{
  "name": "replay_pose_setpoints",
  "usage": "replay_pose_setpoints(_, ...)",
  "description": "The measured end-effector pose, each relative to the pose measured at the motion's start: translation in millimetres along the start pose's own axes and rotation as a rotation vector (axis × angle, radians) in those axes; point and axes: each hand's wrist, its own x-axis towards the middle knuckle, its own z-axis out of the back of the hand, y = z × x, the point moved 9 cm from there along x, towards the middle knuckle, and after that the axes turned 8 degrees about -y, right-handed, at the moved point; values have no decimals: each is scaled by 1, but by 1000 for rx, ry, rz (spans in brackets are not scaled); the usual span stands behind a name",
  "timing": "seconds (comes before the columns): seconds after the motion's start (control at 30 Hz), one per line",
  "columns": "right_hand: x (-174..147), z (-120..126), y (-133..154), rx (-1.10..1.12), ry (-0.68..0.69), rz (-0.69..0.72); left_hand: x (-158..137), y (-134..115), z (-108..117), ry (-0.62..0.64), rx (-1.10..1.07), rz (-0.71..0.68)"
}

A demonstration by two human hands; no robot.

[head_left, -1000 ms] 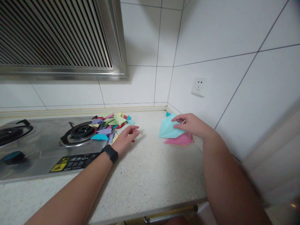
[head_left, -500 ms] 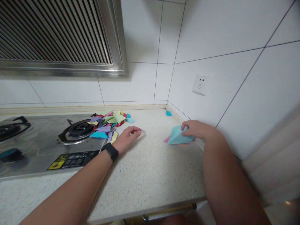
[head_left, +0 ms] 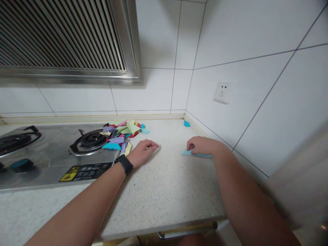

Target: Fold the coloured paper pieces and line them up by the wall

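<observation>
My right hand (head_left: 201, 146), its thumb and fingers closed, grips a light-blue folded paper plane (head_left: 188, 152) low over the counter. Only the lower edge and left tip of the paper show, and the hand hides the rest. My left hand (head_left: 142, 152), with a black watch on the wrist, hovers at or just above the counter beside the hob. Its fingers are loosely bent, a small gap is left by the thumb, and nothing is seen in it. Just behind it lies a heap of coloured folded paper planes (head_left: 132, 128), partly over the right burner.
The steel gas hob (head_left: 48, 153) is on the left, under a range hood (head_left: 133, 75). A small blue folded paper (head_left: 187, 123) sits in the back corner. A wall socket (head_left: 224, 92) is on the right. A drawer handle (head_left: 188, 231) runs below the counter's front edge (head_left: 164, 229).
My right hand has moved left and down, tipping the light-blue paper from raised to nearly flat. The pink paper beneath it no longer shows. My left hand has hardly moved; the view shifted slightly.
</observation>
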Motion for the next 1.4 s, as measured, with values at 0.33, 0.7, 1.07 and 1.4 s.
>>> replay_pose_setpoints(0.33,2,-6,-6,-66,17,-41,-15,-43,-9,214,382,-425)
replay_pose_setpoints(0.7,10,24,34,91,-327,114,7,16,116,-144,866,-26)
replay_pose_setpoints(1.07,13,0,44,150,-181,161,-13,76,150,-1,1027,378)
replay_pose_setpoints(1.4,-6,7,-23,68,8,-92,-17,88,144,99,1059,443)
